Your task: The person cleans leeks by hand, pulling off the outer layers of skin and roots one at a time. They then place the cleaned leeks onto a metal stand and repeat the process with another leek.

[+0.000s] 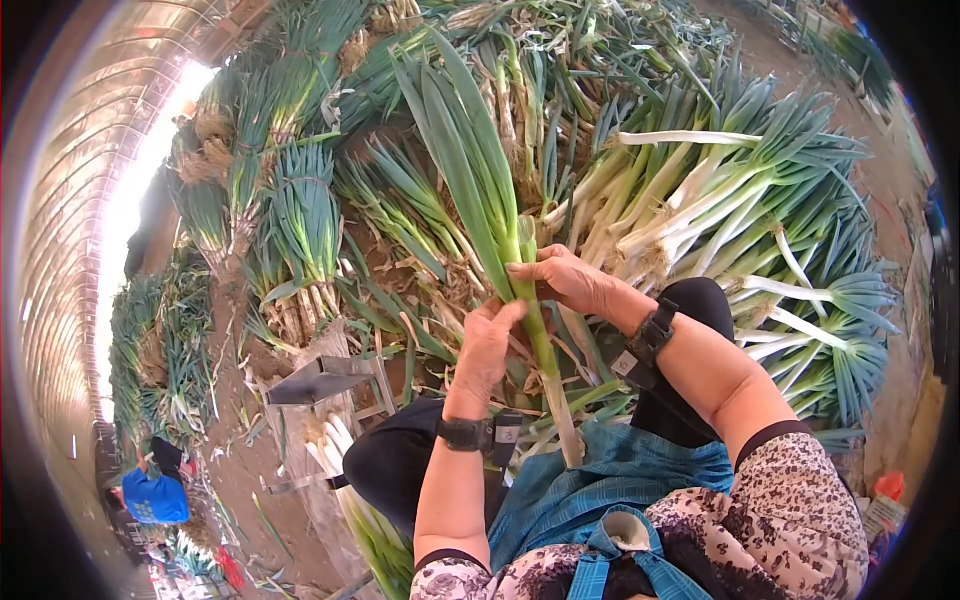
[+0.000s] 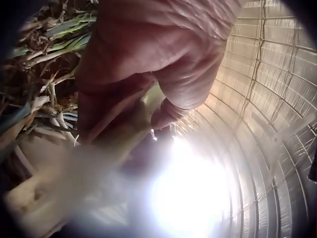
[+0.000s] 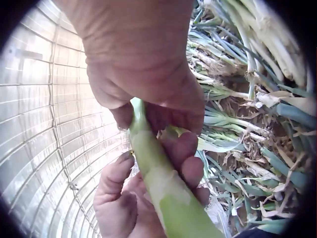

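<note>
A long green onion [image 1: 545, 355] stands slanted over the lap, its root end down against the blue apron [image 1: 620, 475] and its broad green leaves fanning up and left. The left hand [image 1: 487, 345] curls round the stalk from the left, just below the leaf fork. Slightly higher, the right hand [image 1: 575, 282] pinches the stalk from the right with thumb and fingers. In the right wrist view the right hand [image 3: 148, 74] grips the pale green stalk [image 3: 161, 181], with the other hand's fingertips beside it. In the left wrist view the left hand [image 2: 148, 54] is curled round the stalk, partly blurred.
Pale-stemmed onions [image 1: 700, 215] are piled at the right. Tied bundles [image 1: 303, 215] lie at the left and back. Left of the knees are a metal stand [image 1: 318, 380] and more onions [image 1: 375, 530]. A person in blue [image 1: 155, 497] is at the far lower left.
</note>
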Tool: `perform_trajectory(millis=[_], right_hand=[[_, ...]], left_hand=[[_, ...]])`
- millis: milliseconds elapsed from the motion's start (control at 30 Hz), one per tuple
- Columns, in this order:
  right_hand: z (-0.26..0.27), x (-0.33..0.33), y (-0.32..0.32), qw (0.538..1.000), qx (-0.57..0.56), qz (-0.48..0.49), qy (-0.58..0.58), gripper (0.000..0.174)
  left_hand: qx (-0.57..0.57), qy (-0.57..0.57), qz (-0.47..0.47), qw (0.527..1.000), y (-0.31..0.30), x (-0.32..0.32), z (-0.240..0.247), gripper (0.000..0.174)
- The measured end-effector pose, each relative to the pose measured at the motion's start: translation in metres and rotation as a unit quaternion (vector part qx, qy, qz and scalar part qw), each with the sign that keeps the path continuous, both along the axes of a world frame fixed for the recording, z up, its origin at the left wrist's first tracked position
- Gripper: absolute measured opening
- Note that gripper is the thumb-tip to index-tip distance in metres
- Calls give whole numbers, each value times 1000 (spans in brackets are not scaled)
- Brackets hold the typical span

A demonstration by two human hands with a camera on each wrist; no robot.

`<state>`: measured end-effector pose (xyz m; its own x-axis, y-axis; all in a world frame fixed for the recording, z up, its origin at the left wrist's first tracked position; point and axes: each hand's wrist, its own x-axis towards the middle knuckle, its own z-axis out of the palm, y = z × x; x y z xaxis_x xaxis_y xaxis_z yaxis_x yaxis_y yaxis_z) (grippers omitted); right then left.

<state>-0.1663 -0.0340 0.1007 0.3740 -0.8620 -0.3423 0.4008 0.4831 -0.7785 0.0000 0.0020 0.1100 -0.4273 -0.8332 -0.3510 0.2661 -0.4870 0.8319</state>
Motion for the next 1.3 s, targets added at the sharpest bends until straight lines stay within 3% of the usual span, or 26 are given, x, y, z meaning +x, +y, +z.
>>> perform_trajectory(millis=[67, 167, 333, 400, 533, 733, 967, 1067, 1133, 1200, 1233, 1267, 1300], right_hand=[[-6, -2, -3, 999, -10, 36, 11, 23], [1, 1, 3, 999, -17, -10, 50, 24], [-16, 0, -1, 1000, 20, 11, -10, 26], [-21, -2, -1, 999, 13, 39, -21, 28], [-11, 1, -4, 998, -4, -59, -24, 26], [1, -5, -4, 998, -28, -45, -39, 32], [4, -9, -2, 998, -55, -30, -20, 35], [1, -9, -1, 996, -87, -19, -13, 36], [7, -12, 0, 994, -107, -11, -21, 37], [8, -15, 2, 986, -159, 43, -36, 41], [7, -14, 4, 986, -158, 41, -40, 41], [7, -11, 3, 986, -169, 7, -12, 45], [7, -9, 2, 983, -180, -27, 16, 48]], left_hand=[[2, -6, 32, 999, -5, 2, -3, 25], [7, -8, 50, 999, -2, -5, -3, 27], [6, 43, 94, 995, 4, -12, -15, 25], [31, 66, 90, 993, 6, -12, -13, 27], [28, 30, -2, 999, 21, -3, -15, 31], [148, 113, 90, 978, 35, -15, -26, 32], [103, 48, 98, 989, 31, -23, -32, 33], [76, 37, 54, 995, 25, -18, -43, 38], [69, 122, 17, 990, 23, -13, -42, 42], [64, 129, 17, 989, 32, -10, -37, 37], [-40, 14, 125, 991, 39, -14, -33, 34], [-144, -100, 227, 958, 45, -16, -31, 31], [-237, -145, 284, 918, 51, -16, -31, 27]])
